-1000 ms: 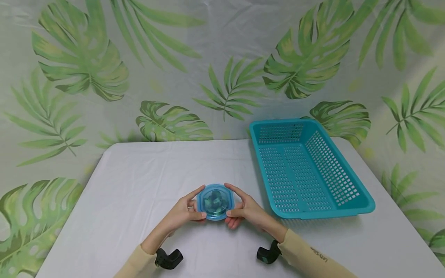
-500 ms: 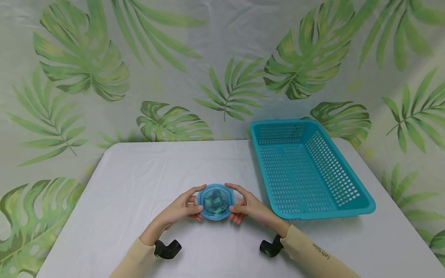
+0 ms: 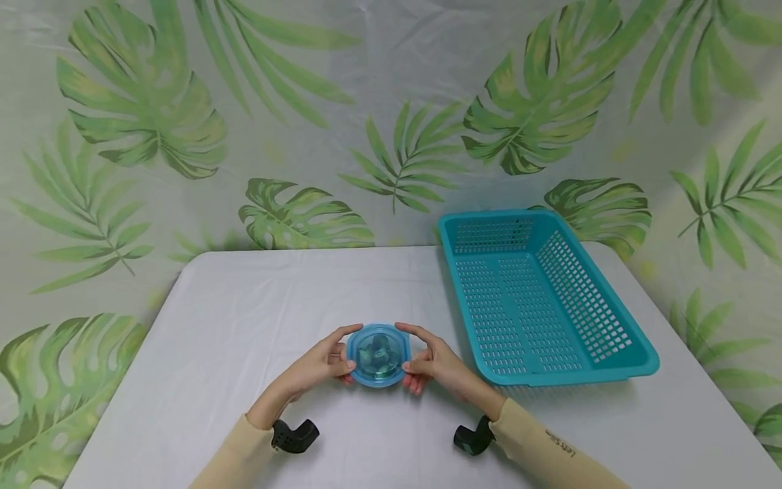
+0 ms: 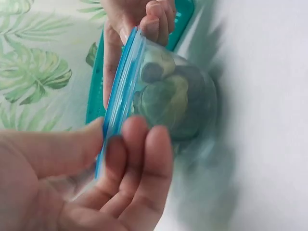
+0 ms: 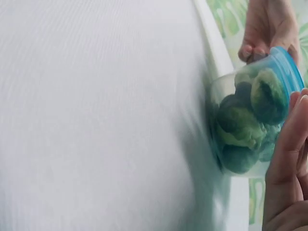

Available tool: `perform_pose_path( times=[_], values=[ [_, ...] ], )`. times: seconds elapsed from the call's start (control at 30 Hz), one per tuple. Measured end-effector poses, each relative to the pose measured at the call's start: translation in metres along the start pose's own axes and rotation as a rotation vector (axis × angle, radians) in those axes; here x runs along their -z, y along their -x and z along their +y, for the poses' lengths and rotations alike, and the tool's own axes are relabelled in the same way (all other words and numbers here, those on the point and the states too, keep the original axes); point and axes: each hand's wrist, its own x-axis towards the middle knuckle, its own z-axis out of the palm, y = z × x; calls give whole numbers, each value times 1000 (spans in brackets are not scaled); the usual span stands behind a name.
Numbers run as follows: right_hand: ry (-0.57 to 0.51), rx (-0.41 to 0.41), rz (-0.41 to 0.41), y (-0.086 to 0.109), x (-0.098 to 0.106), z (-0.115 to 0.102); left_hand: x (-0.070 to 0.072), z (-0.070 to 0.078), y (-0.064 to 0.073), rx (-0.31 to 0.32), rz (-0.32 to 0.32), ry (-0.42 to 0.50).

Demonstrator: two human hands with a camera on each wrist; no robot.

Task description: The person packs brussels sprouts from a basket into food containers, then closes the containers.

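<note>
A round clear plastic container (image 3: pixel 379 354) with a blue lid stands on the white table, near the middle of the head view. Several green and dark roundish lumps (image 5: pixel 240 126) show through its wall. My left hand (image 3: pixel 319 367) pinches the lid's rim at its left side, thumb on top and fingers curled beneath, as the left wrist view shows. At the opposite side my right hand (image 3: pixel 436 365) grips the rim likewise, thumb at the near edge and index finger at the far edge. The blue lid (image 4: pixel 122 84) lies flat across the container's top.
To the right stands a teal plastic basket (image 3: pixel 519 312) with perforated walls, close to my right forearm. The white-covered table (image 3: pixel 256 299) ends at a leaf-patterned cloth backdrop (image 3: pixel 403 122). Dark wrist cameras (image 3: pixel 296 437) hang from both wrists.
Both thumbs have slid outward from over the lid to its side edges, and the wrists have spread slightly apart. The container has stayed in place.
</note>
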Motion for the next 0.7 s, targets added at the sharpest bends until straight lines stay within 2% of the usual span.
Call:
perform_pose_path(
  times=[0.17, 0.23, 0.33, 0.7],
  values=[
    [122, 18, -44, -1, 2, -2, 0, 3, -2, 48, -88, -182],
    [160, 34, -75, -2, 2, -2, -1, 4, -5, 44, -93, -274],
    [161, 52, -103, -2, 1, -3, -3, 6, -8, 24, -72, -375],
    [118, 24, -18, -3, -2, 0, -2, 8, -11, 21, -21, -437]
  ],
)
